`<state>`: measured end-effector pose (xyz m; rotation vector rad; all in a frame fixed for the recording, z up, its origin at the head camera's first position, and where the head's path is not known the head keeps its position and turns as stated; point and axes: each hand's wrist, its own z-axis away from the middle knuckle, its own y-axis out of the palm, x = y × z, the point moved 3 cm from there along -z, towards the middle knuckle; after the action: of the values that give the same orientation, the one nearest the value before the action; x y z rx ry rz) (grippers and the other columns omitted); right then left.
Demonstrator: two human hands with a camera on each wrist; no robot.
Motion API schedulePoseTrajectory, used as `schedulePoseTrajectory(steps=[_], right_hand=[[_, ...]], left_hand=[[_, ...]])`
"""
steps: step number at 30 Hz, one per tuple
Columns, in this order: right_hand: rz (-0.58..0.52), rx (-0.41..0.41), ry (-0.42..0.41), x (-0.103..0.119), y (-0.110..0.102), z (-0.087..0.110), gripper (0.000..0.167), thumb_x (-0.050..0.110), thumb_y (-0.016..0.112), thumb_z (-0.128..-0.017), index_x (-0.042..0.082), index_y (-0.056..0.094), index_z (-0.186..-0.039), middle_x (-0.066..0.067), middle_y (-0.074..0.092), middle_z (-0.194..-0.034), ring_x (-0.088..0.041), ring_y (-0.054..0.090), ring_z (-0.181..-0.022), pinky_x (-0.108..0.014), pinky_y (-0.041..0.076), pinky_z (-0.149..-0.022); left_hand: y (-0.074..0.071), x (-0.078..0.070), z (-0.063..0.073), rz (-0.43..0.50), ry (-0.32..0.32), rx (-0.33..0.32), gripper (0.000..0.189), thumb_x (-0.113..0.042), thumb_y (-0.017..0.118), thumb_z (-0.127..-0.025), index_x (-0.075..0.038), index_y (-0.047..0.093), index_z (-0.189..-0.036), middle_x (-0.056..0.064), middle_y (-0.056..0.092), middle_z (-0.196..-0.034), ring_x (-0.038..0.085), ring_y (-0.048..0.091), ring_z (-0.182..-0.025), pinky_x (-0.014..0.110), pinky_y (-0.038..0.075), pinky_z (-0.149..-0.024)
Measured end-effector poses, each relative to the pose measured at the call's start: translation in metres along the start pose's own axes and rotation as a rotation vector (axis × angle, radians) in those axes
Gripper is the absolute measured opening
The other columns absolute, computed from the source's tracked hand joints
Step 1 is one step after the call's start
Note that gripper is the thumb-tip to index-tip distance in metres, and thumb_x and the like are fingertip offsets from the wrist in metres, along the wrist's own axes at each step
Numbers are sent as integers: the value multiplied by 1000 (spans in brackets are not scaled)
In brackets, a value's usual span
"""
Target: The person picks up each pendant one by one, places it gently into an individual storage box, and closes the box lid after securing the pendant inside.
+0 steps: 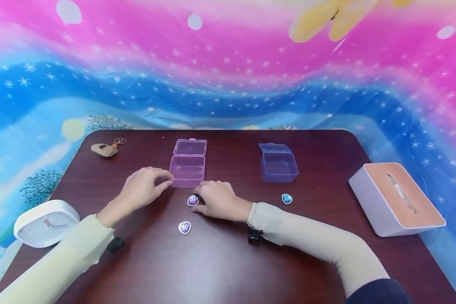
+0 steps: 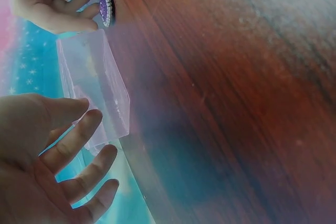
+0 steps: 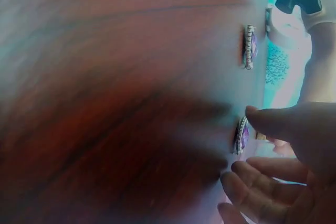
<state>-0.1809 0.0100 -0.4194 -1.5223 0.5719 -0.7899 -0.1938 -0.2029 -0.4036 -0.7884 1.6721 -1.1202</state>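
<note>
My left hand [image 1: 142,185] is at the front left corner of a clear pink plastic box [image 1: 188,183] whose lid stands open. In the left wrist view, its thumb and forefinger tips overlap the box wall, the other fingers spread loosely. My right hand [image 1: 220,200] reaches around a purple heart-shaped gem [image 1: 192,200] with a beaded silver rim, just in front of the box. In the right wrist view, the thumb tip is right at the gem's edge, and the fingers are a little apart from its other side. Another, paler purple heart gem [image 1: 185,228] lies nearer me.
A clear blue box [image 1: 279,173] with a raised lid stands right of the pink one, with a blue heart gem [image 1: 286,199] before it. A tissue box [image 1: 399,198] is at the right, a white clock [image 1: 47,223] at the left, and a keyring with a stone-like pendant [image 1: 104,150] at the back left.
</note>
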Motion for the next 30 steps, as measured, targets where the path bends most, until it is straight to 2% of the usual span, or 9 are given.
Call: schedulePoseTrajectory(steps=[8,13,22,30], right_hand=[[74,14,21,11,6,-10,31,57,73,-90,28,76,-101,8,65,-94,-15,67,-70,-36,48,-51],[85,0,17,10,8,-10,27,54,71,-93,28,76,-99,7,64,-94,-16,68,-70,-37,49,-51],[80,-5,-60,4,3,-2,28,50,69,-94,31,75,-114,10,68,-101,-13,67,-74,-35,47,-52],[24,-30,-80,-11,-18,3,32,48,69,-96,33,72,-124,10,71,-117,-12,71,-83,-32,48,-54]], left_hand=[[-3,3,4,-4,0,7,13,-23,72,-96,-20,79,-107,5,79,-107,32,72,-104,54,55,-85],[-1,3,1,0,12,0,13,-23,72,-96,-20,79,-106,4,79,-107,31,72,-104,54,55,-86],[-1,2,-2,5,22,-12,11,-22,72,-96,-20,79,-104,3,79,-105,30,73,-102,53,55,-83],[-1,3,-1,12,27,-11,12,-21,72,-96,-19,79,-104,3,79,-105,31,73,-103,53,55,-84]])
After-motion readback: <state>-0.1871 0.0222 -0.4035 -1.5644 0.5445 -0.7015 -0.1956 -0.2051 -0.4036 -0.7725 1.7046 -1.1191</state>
